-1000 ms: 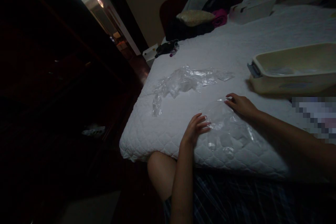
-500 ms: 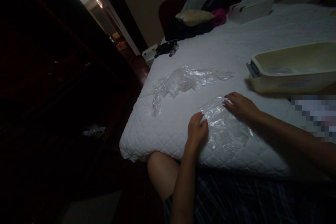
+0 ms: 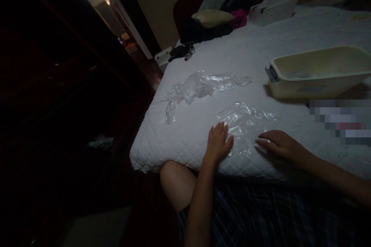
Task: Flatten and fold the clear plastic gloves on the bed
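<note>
A clear plastic bag (image 3: 242, 117) lies spread and wrinkled on the white quilted mattress (image 3: 185, 139) in front of me. My left hand (image 3: 218, 141) rests with extended fingers on the bag's left edge, thumb apart. Over the bag's right side is my right hand (image 3: 282, 146), its fingers stretched out and thumb apart; whether it touches the plastic I cannot tell. Farther back, more crumpled clear plastic (image 3: 199, 87) lies in a long strip, apart from both hands.
A cream plastic bin (image 3: 315, 87) with a grey handle stands on the bed at right, some clear plastic inside. Toward the headboard (image 3: 179, 9) are a white box (image 3: 272, 11), a beige pillow-like bundle (image 3: 213, 18) and dark and magenta cloth. A blurred-out item lies below the bin.
My right hand has moved from the bag's far edge down toward its near right side. The left hand's fingers have straightened and lie flatter. The view has shifted slightly.
</note>
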The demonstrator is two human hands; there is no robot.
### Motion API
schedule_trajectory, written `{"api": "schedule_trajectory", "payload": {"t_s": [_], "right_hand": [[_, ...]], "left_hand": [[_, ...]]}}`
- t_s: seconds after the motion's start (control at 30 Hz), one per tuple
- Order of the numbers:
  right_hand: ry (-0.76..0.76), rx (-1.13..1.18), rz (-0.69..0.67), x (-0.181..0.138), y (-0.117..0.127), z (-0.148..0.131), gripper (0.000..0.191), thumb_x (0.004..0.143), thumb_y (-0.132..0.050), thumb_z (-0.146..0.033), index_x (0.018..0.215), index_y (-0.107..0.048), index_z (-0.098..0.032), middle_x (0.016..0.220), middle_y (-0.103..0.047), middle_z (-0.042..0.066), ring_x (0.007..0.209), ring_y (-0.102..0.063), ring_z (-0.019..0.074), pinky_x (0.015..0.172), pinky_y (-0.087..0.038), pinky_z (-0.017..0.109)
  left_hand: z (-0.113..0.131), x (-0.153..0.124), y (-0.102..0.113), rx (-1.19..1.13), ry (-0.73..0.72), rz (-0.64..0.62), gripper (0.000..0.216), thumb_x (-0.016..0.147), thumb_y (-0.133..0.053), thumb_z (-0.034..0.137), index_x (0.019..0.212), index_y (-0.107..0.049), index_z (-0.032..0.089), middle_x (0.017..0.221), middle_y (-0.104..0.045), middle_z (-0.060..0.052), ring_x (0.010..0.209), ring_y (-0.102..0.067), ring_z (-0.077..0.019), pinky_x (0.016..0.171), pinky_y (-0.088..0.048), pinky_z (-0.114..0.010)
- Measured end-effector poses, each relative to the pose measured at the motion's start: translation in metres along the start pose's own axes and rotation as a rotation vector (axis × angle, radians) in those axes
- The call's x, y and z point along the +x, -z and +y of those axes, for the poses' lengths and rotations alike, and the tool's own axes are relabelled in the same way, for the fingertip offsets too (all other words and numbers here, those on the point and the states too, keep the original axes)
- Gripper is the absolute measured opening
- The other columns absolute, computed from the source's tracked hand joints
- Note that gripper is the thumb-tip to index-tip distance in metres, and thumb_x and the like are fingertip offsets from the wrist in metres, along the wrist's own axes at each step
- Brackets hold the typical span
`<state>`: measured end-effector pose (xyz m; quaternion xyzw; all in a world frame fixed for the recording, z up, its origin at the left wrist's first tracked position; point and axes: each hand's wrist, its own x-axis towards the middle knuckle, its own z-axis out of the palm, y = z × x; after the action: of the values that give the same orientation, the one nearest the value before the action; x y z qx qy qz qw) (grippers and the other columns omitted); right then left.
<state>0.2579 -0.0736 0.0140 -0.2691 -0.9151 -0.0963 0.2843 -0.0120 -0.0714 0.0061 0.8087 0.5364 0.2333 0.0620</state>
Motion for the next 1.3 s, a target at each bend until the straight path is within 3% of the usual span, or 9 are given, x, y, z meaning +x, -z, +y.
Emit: {"api": "schedule_trajectory", "payload": {"t_s": [0.23,0.6,0.87,1.0,1.1,1.3], "right_hand": [[0.017,-0.046,-0.045,-0.018,-0.005,-0.002,0.027,0.091,-0.040,-0.014,0.103,-0.063,-0.023,0.100,-0.069,0.006,0.094,-0.062,0.0185,0.092,-0.044,0.043],[-0.207,0.197,-0.042,-0.033,0.005,-0.022,0.024,0.087,-0.048,-0.025,0.103,-0.065,-0.029,0.102,-0.071,0.004,0.093,-0.066,0.0204,0.090,-0.050,0.044],[-0.269,0.252,-0.070,-0.044,0.001,-0.023,0.021,0.082,-0.057,-0.026,0.101,-0.065,-0.028,0.104,-0.070,0.004,0.098,-0.065,0.0233,0.088,-0.052,0.044],[-0.445,0.275,0.021,-0.026,0.008,-0.014,0.019,0.086,-0.050,-0.031,0.099,-0.064,-0.029,0.098,-0.070,0.005,0.093,-0.066,0.0239,0.080,-0.056,0.042],[-0.534,0.244,0.042,0.002,0.009,-0.007,0.025,0.089,-0.044,-0.034,0.106,-0.062,-0.030,0.105,-0.068,0.006,0.098,-0.065,0.0255,0.086,-0.054,0.046],[-0.446,0.082,-0.110,0.046,-0.026,0.012,0.047,0.092,-0.038,-0.040,0.127,-0.054,-0.014,0.131,-0.056,0.017,0.121,-0.053,0.0276,0.101,-0.043,0.045]], "left_hand": [[0.001,-0.002,-0.004,0.120,-0.027,-0.061,0.049,0.095,-0.040,0.040,0.137,-0.040,0.017,0.147,-0.040,-0.010,0.140,-0.031,-0.0227,0.117,-0.024,-0.048],[-0.003,-0.002,-0.007,0.050,-0.052,0.000,0.047,0.091,-0.050,0.037,0.133,-0.044,0.018,0.144,-0.043,-0.012,0.138,-0.034,-0.0238,0.115,-0.027,-0.051],[-0.002,-0.003,-0.005,0.049,-0.043,-0.011,0.046,0.092,-0.048,0.039,0.133,-0.044,0.019,0.146,-0.041,-0.011,0.139,-0.033,-0.0230,0.115,-0.025,-0.051],[-0.002,-0.003,-0.005,0.056,-0.045,-0.008,0.046,0.092,-0.047,0.039,0.133,-0.044,0.019,0.146,-0.041,-0.012,0.139,-0.033,-0.0233,0.115,-0.026,-0.051],[-0.001,-0.003,-0.006,0.057,-0.051,0.003,0.046,0.092,-0.048,0.038,0.132,-0.044,0.017,0.146,-0.041,-0.013,0.139,-0.034,-0.0241,0.115,-0.026,-0.051],[-0.001,-0.003,-0.004,0.073,-0.055,-0.007,0.045,0.092,-0.047,0.038,0.133,-0.044,0.018,0.148,-0.038,-0.012,0.139,-0.033,-0.0242,0.115,-0.027,-0.051]]}}
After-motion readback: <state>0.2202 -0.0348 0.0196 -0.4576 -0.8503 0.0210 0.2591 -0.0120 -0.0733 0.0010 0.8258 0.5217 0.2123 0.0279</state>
